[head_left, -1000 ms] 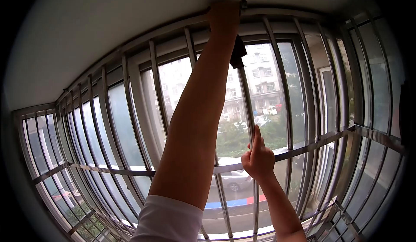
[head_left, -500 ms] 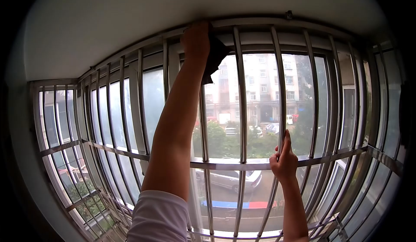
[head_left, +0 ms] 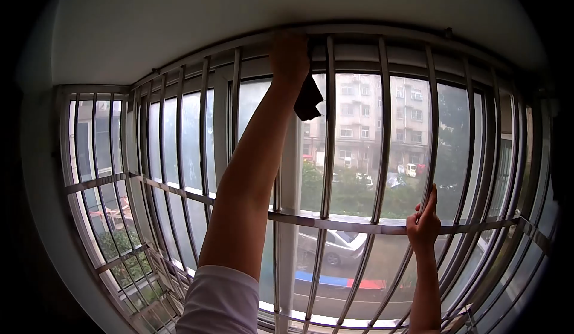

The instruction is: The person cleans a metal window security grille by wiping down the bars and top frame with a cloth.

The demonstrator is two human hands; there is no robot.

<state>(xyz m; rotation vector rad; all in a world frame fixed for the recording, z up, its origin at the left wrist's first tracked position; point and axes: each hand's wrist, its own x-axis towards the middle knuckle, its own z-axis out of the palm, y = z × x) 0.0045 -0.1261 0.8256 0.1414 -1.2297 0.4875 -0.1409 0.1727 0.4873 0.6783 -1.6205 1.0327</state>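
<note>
My left hand (head_left: 289,58) reaches up to the top rail of the metal window bars, just under the ceiling. It is closed on a dark cloth (head_left: 309,100), part of which hangs below the hand. The fingers are turned away and lie in shadow. Lower and to the right, my right hand (head_left: 423,227) wraps round an upright window bar (head_left: 431,137) where it meets the horizontal crossbar (head_left: 353,223). One finger points up along that bar.
Metal bars run across the window and along both side walls. Behind them are glass panes, some frosted (head_left: 191,131). The ceiling (head_left: 287,2) sits close above my left hand. Outside stand a silver car (head_left: 335,247) and an apartment building (head_left: 359,104).
The view has swung left, so the bars appear farther right. My left hand has moved left along the top rail with the cloth. My right hand stays on the same bar.
</note>
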